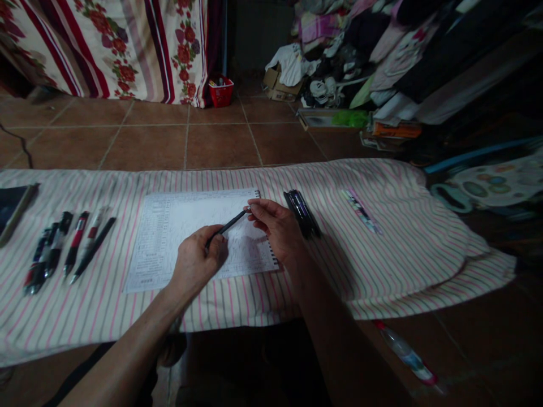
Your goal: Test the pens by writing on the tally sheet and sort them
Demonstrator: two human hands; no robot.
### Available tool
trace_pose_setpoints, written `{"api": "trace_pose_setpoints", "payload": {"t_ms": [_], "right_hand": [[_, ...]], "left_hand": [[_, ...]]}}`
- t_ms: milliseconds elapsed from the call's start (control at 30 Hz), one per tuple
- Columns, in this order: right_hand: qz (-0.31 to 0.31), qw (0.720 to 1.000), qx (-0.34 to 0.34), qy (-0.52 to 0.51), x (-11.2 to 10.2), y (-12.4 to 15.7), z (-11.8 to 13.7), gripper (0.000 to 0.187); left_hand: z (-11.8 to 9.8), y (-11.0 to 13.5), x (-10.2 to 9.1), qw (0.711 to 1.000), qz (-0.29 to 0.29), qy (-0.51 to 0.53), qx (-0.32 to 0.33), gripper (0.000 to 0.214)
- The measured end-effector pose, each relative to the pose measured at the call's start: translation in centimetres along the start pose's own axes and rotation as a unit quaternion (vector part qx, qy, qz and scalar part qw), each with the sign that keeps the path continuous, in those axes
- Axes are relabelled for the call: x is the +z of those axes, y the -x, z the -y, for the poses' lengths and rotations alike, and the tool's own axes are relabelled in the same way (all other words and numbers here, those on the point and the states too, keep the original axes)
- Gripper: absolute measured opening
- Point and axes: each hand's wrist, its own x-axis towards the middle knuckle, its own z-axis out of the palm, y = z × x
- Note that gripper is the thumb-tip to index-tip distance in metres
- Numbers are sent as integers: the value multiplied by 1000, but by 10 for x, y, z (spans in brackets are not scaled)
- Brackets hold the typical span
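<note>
A slim black pen (231,222) slants above the written sheet (199,209), which has dark binding marks along its right edge. My left hand (199,252) is closed around the pen's lower end. At its upper end, my right hand (275,225) pinches the pen between thumb and fingertips; what exactly lies under those fingertips is too small to tell. Just beyond my right hand lies a bundle of glossy black pens (302,212). To the left of the sheet, several pens (76,243) in black, red and white lie side by side.
A striped cloth (382,265) covers the table. Thin patterned sticks or pens (362,212) lie at the right, a dark flat object (12,209) at the far left. On the tiled floor are a plastic bottle (405,353), a red basket (221,91) and piled clothes.
</note>
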Motion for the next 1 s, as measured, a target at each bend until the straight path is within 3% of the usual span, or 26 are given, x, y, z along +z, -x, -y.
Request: {"api": "trace_pose_setpoints", "payload": {"t_ms": [1000], "right_hand": [[19,1000,0,23,0,0,-1,20]], "left_hand": [[-1,-1,-3,999,6,-32,12,32]]}}
